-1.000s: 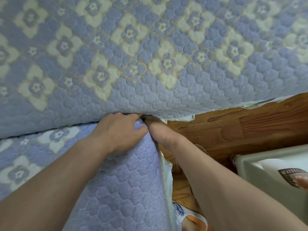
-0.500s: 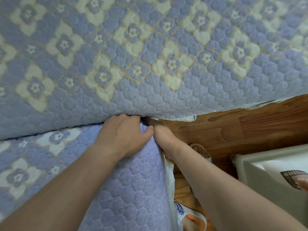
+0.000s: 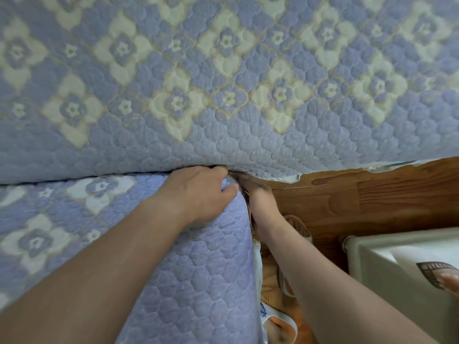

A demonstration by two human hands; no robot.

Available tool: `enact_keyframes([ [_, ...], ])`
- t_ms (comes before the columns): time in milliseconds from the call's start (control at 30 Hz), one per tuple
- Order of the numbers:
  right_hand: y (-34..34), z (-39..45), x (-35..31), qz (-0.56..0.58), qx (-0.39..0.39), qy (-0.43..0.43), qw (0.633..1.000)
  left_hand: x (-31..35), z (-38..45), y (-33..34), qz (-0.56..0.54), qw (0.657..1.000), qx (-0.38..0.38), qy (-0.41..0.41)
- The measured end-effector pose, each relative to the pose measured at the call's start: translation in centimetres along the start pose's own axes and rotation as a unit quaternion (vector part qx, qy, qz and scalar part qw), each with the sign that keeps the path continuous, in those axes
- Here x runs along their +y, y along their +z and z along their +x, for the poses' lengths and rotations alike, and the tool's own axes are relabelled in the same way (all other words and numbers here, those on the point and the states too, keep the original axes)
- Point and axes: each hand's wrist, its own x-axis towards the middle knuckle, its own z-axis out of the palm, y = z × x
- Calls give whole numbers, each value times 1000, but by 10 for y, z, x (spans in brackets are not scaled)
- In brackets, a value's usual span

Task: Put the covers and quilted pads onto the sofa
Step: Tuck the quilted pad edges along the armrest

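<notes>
A blue quilted pad with cream flower diamonds [image 3: 223, 78] covers the sofa back and fills the upper view. A second blue quilted pad [image 3: 193, 281] lies over the seat and hangs down its right side. My left hand [image 3: 201, 194] grips the far right corner of the seat pad, fingertips tucked into the crease under the back pad. My right hand [image 3: 258, 197] reaches into the same crease from the sofa's side; its fingers are hidden under the back pad's hem.
Wooden floor [image 3: 372, 199] lies to the right of the sofa. A grey-white box [image 3: 397, 254] stands at the lower right. Sandalled feet [image 3: 288, 281] stand on the floor beside the seat's edge.
The view has drifted slightly left. Both hands stay at the crease; my left hand has curled tighter round the seat pad's corner.
</notes>
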Motion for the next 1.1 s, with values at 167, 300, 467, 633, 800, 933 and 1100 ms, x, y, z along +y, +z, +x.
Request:
enact_keyframes([
  [167,18,24,-26,-217,-97,13,971,8,6,9,77,995,45,-42],
  [300,19,36,-25,-177,-69,36,981,17,3,15,92,989,81,-83],
  [467,3,-39,-6,-168,17,-36,985,19,-65,52,41,966,236,-101],
  [633,15,-85,-7,-614,-55,-433,658,22,-179,139,-22,942,234,-238],
  [800,59,-54,-14,-772,-167,-461,406,22,-191,169,-17,932,220,-289],
  [933,98,-68,7,-795,-198,-452,353,24,-200,175,-77,920,260,-284],
  [1100,125,-149,112,-793,-267,-475,274,55,-280,248,-237,768,237,-545],
])
